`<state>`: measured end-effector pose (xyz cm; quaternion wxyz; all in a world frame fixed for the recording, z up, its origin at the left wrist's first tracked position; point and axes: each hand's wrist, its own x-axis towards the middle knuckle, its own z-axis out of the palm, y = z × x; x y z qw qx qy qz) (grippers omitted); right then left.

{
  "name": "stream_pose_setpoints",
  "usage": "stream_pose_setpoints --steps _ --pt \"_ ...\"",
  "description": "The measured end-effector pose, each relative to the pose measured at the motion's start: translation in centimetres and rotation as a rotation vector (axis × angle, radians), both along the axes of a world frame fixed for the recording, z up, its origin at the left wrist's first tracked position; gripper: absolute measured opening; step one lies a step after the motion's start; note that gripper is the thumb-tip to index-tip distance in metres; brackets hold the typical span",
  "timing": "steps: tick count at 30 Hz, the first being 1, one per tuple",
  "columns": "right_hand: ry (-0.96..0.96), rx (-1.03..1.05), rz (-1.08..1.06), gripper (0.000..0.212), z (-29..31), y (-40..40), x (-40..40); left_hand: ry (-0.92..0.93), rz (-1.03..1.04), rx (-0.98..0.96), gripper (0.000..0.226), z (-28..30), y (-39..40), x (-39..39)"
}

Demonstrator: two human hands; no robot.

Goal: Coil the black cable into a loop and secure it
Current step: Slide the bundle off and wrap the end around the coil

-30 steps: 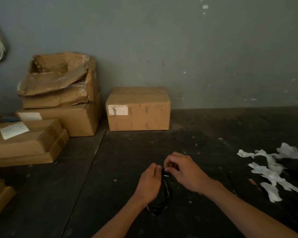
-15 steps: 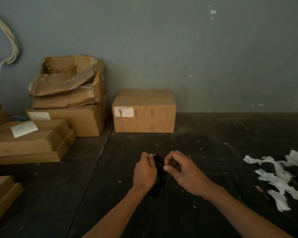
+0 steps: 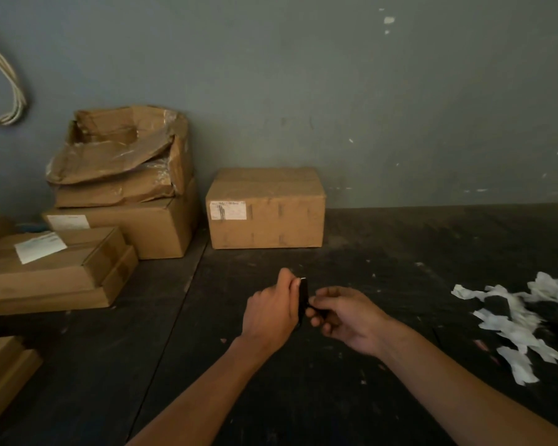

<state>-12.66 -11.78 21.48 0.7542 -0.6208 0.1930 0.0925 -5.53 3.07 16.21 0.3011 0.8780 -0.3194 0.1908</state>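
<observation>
Black cable point(image 3: 302, 299), loose loop a second ago, is now a tight upright bundle above mid-worktop point(image 3: 400, 252). Left hand point(image 3: 271, 312) grips it; right hand point(image 3: 345, 317) pinches the tail. Coiling looks finished; securing likely under way.

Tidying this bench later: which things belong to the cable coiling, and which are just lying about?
In use:
black cable
left hand, gripping it
right hand, pinching it

Lying about:
cardboard boxes
white paper scraps
pale cord on wall
</observation>
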Motion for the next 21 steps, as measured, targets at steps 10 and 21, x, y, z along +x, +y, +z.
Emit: stream_pose_setpoints --steps 10,21 --pt "-0.163 -0.107 -0.035 0.015 0.1 -0.5 -0.2 -0.037 -0.024 0.008 0.025 1.6 -0.3 0.4" --pt "0.061 -0.027 -0.053 0.014 -2.3 2.0 -0.9 0.504 0.325 -0.634 0.009 1.4 -1.6 3.3"
